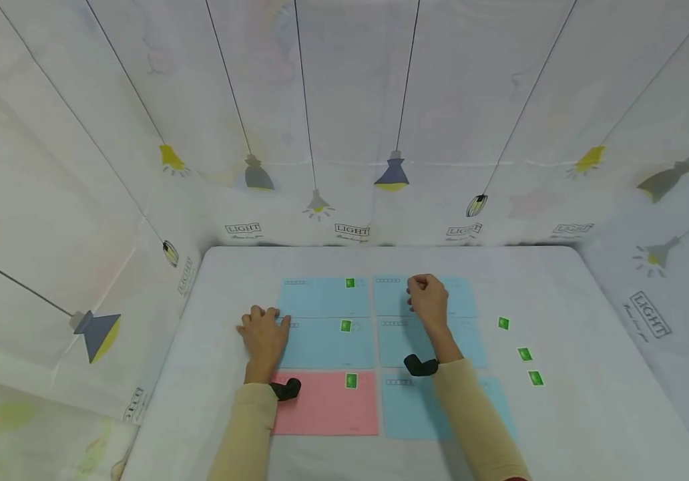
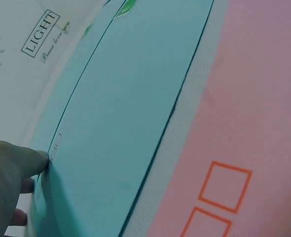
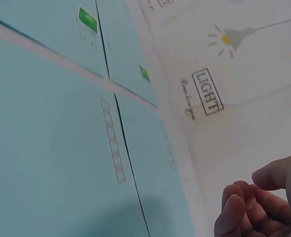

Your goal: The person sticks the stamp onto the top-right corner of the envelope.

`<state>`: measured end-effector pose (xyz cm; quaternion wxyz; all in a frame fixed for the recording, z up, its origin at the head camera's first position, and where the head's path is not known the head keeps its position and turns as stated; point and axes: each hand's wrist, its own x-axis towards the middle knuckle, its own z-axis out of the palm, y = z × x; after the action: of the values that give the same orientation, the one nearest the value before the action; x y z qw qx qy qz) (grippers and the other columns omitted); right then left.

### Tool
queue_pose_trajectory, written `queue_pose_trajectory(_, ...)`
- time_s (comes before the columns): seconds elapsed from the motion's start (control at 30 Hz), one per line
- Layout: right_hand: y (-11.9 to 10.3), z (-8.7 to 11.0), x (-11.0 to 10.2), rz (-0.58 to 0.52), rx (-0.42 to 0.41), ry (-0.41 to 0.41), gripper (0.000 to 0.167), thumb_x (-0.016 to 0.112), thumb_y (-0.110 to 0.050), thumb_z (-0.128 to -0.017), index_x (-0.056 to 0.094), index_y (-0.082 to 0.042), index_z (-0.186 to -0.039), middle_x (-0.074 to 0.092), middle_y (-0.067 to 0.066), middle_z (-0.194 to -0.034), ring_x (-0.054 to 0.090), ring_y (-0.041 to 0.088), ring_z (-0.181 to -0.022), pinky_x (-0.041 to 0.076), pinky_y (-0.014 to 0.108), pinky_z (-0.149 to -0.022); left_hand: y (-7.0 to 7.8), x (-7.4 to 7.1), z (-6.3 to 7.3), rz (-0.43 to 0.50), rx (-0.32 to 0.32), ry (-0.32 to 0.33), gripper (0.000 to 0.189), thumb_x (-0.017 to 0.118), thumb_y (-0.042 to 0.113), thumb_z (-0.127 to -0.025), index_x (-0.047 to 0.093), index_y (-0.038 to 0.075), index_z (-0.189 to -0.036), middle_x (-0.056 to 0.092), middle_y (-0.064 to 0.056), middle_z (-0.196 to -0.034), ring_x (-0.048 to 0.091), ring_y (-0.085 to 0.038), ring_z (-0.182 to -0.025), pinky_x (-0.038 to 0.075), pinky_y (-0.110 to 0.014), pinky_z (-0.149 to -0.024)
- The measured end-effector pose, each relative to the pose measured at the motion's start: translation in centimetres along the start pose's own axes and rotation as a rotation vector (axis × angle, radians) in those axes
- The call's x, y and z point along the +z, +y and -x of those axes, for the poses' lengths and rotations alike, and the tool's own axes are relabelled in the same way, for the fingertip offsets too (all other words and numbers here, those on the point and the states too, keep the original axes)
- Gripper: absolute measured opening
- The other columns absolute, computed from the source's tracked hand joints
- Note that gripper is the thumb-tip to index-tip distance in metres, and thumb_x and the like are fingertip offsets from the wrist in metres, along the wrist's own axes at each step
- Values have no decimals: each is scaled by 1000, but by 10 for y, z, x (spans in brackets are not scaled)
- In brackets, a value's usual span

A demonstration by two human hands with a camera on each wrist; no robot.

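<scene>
My left hand (image 1: 263, 337) rests with fingers spread at the left ends of the top-left blue envelope (image 1: 320, 298) and the middle-left one (image 1: 326, 347); its thumb (image 2: 31, 160) touches the paper. My right hand (image 1: 430, 302) hovers over the top-right blue envelope (image 1: 389, 302), fingers loosely curled. In the right wrist view nothing shows between its thumb (image 3: 273, 173) and fingers. Green stamps (image 1: 350, 283) sit at the upper right of both left blue envelopes and the pink envelope (image 1: 320, 404). The right hand covers part of the top-right envelope.
Two more blue envelopes, the middle-right one (image 1: 401, 344) and bottom-right one (image 1: 410, 417), lie below the top-right one. Three loose green stamps, the nearest to the back (image 1: 503, 323), lie right of the envelopes on the white table (image 1: 591, 414). Lamp-printed cloth (image 1: 350, 100) surrounds it.
</scene>
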<state>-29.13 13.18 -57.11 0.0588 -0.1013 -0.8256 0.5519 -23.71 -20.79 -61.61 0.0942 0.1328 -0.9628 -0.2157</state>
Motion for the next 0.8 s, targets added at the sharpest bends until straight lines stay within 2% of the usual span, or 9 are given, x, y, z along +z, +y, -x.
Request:
queue_pose_trajectory(0.1,7,5,-25,47,-4,17,29,56,-25,-101,66,-2,-115,72,24,-103,70,31,-73,54,23,-55,0,-2,-1,3,3,-3,40,69,37,-93,72,5,-118,56,-21,-116,50,-43,-111,32,-74,-104)
queue_pose_trajectory(0.27,25,9,-63,172,-4,102,30,56,-28,-101,67,-3,-112,71,19,-98,66,12,-64,52,22,-55,1,-7,0,34,11,12,39,69,34,-93,73,5,-118,58,-22,-115,51,-44,-109,34,-72,-101)
queue_pose_trajectory(0.33,32,10,-77,224,0,149,30,57,-27,-100,68,-2,-111,71,17,-95,64,10,-64,50,22,-54,1,-9,0,45,16,13,39,69,34,-93,72,4,-118,58,-22,-115,51,-44,-109,34,-72,-100)
queue_pose_trajectory(0.43,41,12,-97,286,11,196,31,58,-26,-100,68,0,-112,70,19,-95,65,16,-67,47,22,-55,-1,-9,2,49,17,1,40,68,34,-93,71,3,-120,58,-22,-117,50,-45,-112,31,-74,-103)
queue_pose_trajectory(0.6,54,16,-125,342,57,222,34,55,-27,-101,67,2,-115,70,22,-100,67,28,-77,46,23,-56,-2,-8,4,63,21,-11,41,66,33,-94,70,2,-121,57,-23,-119,49,-46,-114,27,-76,-106)
queue_pose_trajectory(0.8,70,21,-151,376,135,249,37,54,-28,-100,66,3,-115,69,24,-105,65,31,-84,45,24,-59,-3,-4,7,82,49,-4,41,67,32,-93,70,2,-121,58,-23,-119,50,-47,-113,29,-74,-104)
